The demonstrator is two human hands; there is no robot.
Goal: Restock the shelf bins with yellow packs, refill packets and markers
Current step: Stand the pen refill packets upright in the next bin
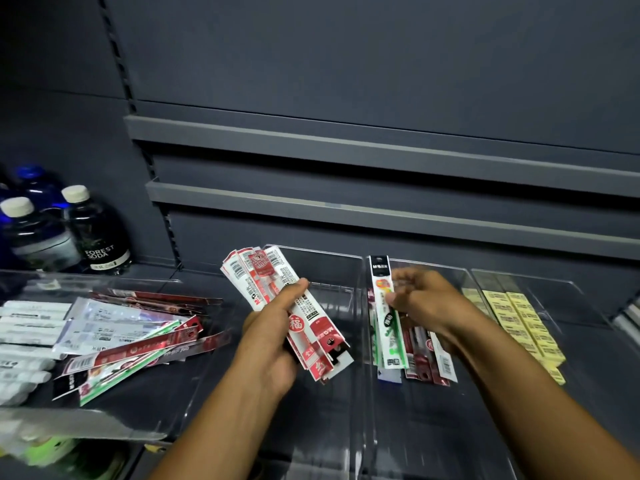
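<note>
My left hand (273, 336) grips a fanned stack of red and white refill packets (277, 289) above a clear shelf bin (311, 265). My right hand (420, 301) pinches one green and white refill packet (386, 313), held upright over the neighbouring bin (415, 403), where several red refill packets (427, 358) lie. Yellow packs (519, 320) fill the bins further right. A clear tray (166, 386) on the left holds loose red and green refill packets (138, 344), flat clear packets and white markers (27, 327).
Dark bottles with white caps (97, 233) stand at the back left. Grey shelf rails (381, 147) run across above the bins. A green and white item (45, 448) lies blurred at the bottom left.
</note>
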